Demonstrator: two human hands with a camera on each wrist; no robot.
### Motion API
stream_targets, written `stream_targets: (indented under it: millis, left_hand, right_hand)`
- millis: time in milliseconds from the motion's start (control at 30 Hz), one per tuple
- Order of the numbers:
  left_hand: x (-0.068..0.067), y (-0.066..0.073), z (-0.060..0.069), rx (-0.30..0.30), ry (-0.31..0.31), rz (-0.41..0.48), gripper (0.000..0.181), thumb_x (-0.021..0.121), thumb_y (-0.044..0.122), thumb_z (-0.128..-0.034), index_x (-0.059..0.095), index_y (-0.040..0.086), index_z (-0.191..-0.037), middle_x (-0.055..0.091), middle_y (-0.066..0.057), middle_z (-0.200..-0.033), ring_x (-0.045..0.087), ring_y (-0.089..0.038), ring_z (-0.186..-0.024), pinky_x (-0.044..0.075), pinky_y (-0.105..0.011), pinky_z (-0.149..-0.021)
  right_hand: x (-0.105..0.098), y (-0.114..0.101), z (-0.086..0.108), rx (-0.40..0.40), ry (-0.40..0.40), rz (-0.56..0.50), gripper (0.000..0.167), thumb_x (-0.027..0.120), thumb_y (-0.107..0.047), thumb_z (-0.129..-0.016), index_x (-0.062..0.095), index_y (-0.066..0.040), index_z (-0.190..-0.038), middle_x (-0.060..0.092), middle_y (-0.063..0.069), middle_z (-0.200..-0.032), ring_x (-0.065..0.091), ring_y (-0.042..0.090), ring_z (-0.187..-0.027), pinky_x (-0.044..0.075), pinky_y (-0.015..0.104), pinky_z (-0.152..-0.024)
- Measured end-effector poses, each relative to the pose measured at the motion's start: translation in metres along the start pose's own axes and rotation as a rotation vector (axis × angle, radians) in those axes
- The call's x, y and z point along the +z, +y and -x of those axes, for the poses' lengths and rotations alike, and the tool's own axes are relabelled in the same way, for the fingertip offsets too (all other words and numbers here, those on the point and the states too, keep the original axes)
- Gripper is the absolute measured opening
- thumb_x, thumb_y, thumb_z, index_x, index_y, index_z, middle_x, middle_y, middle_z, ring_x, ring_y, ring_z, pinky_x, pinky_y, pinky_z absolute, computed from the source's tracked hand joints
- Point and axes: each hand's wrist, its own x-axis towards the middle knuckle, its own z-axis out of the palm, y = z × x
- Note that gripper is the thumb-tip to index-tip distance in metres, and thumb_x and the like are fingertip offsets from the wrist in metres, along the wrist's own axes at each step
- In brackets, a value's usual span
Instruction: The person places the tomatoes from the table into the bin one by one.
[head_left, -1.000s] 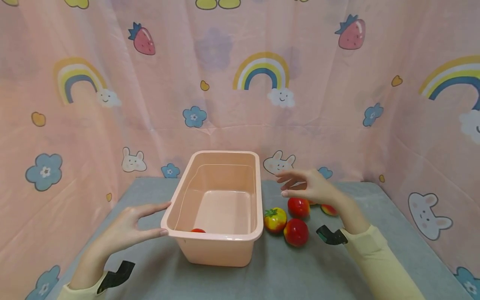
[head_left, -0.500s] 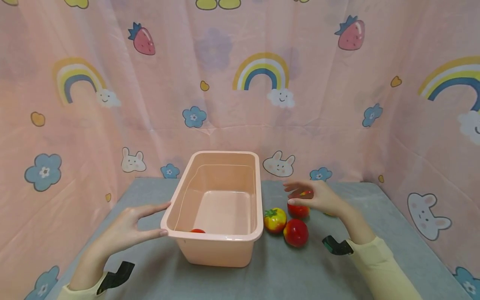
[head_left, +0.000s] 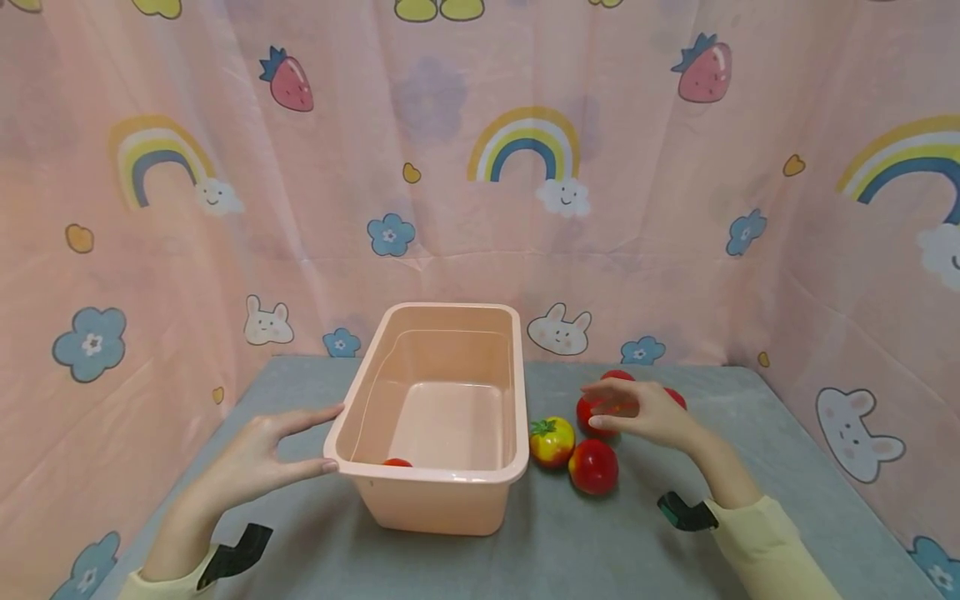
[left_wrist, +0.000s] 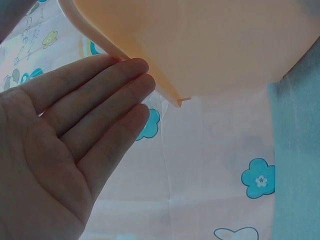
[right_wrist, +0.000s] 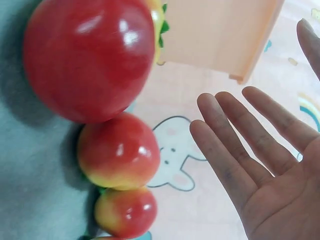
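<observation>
My left hand [head_left: 251, 457] touches the left rim of a peach plastic tub [head_left: 442, 504] with fingertips and thumb. In the left wrist view its fingers [left_wrist: 115, 107] lie straight along the rim. My right hand [head_left: 663, 417] hovers over a cluster of tomato-like fruit, holding nothing; in the right wrist view its fingers [right_wrist: 260, 135] are straight and spread. A yellow-red tomato [head_left: 552, 442] with a green leafy top sits right of the tub, beside a shiny red round fruit [head_left: 594, 467]. Another red fruit [head_left: 587, 410] is partly hidden by my right hand. Inside the tub a red item [head_left: 397, 462] barely shows.
More red fruit [head_left: 618, 375] lies behind my right hand, and one [head_left: 677, 397] peeks out beyond its wrist. The grey tabletop [head_left: 300, 533] extends around the tub. A pink printed curtain [head_left: 450, 267] hangs along the back and sides.
My right hand has lowered and shifted right, from beside the tub's far end to over the fruit, uncovering the far red ones. My left hand and the tub have stayed put.
</observation>
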Motion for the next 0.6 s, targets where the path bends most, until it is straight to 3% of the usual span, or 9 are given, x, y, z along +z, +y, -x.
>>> stream_targets:
  millis: [133, 300, 600]
  left_hand:
    - [0.001, 0.000, 0.000, 0.001, 0.005, -0.008, 0.059, 0.078, 0.042, -0.0752, 0.060, 0.024, -0.129, 0.063, 0.011, -0.125, 0.060, -0.013, -0.114, 0.052, -0.038, -0.091]
    - [0.001, 0.000, 0.000, 0.002, 0.010, -0.017, 0.059, 0.078, 0.042, -0.0752, 0.060, 0.025, -0.129, 0.063, 0.011, -0.125, 0.061, -0.012, -0.113, 0.052, -0.037, -0.090]
    - [0.002, 0.000, 0.000, -0.005, 0.008, 0.000, 0.059, 0.078, 0.041, -0.0757, 0.060, 0.024, -0.129, 0.062, 0.011, -0.125, 0.060, -0.013, -0.115, 0.052, -0.037, -0.091]
  right_hand:
    - [0.002, 0.005, 0.004, 0.026, 0.005, -0.005, 0.054, 0.073, -0.036, -0.081, 0.058, -0.011, -0.126, 0.064, 0.011, -0.120, 0.061, 0.030, -0.108, 0.058, 0.029, -0.076]
    - [0.006, 0.013, 0.007, 0.065, 0.000, -0.006, 0.056, 0.074, -0.039, -0.079, 0.058, -0.014, -0.126, 0.064, 0.009, -0.120, 0.061, 0.029, -0.106, 0.058, 0.028, -0.074]
    - [0.014, 0.023, 0.017, 0.072, -0.008, -0.044, 0.054, 0.076, -0.035, -0.078, 0.059, -0.014, -0.125, 0.064, 0.009, -0.120, 0.062, 0.028, -0.104, 0.058, 0.027, -0.074]
